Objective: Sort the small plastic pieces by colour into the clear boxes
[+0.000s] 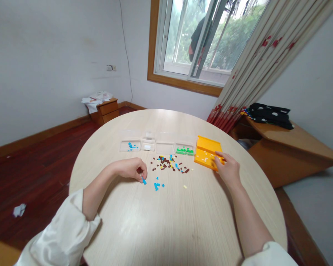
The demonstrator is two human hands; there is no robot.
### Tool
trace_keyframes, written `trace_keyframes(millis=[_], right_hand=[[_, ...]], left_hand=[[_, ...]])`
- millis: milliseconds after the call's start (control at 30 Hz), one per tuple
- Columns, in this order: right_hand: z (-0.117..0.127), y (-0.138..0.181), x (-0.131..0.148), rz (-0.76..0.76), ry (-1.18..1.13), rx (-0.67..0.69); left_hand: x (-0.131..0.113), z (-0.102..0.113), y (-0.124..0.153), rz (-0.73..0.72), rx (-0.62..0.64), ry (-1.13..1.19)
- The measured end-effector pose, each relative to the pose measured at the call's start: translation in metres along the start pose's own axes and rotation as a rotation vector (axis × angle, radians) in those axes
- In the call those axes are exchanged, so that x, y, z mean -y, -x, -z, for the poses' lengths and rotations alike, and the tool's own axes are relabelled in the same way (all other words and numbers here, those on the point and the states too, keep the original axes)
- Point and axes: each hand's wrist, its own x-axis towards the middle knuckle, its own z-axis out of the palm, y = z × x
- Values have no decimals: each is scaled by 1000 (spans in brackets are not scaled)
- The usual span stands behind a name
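Observation:
My left hand [133,170] is closed in a pinch on a small blue toy brick [144,181], low over the table. Just right of it lie several loose blue bricks [157,186]. My right hand [228,167] reaches over the right side of an open orange case [204,162] that has small white pieces [205,154] in it. Its thumb and fingers look slightly apart, with no piece visible between them. Between my hands a loose pile of mostly brown bricks [164,161] is spread out, mixed with blue and yellow ones.
Beyond the pile stand a clear tray [123,148] with blue bricks, a small clear box [152,148], another clear tray [165,151] and a green case [185,152] with green pieces. A pale yellow piece [185,187] lies on the round table [177,229]. Outside the window stands a person [196,40].

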Motion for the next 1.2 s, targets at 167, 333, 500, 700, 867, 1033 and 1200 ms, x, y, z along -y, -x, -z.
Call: trace_keyframes(millis=[167, 333, 500, 700, 867, 1033, 1200], right_hand=[[0, 1, 1, 13, -18, -16], [0, 3, 13, 61, -8, 1], [-1, 9, 34, 173, -39, 21], [1, 13, 50, 255, -56, 28], [2, 13, 55, 230, 73, -36], [2, 13, 56, 235, 76, -18], [2, 12, 53, 237, 59, -15]], left_hand=[[4, 1, 0, 23, -75, 17], [7, 15, 4, 81, -414, 0], [12, 29, 6, 253, -964, -79], [21, 28, 2, 386, -1157, -147], [29, 27, 0, 341, -1207, -166], [31, 27, -1, 313, -1205, -159], [21, 24, -2, 235, -1118, -124]])
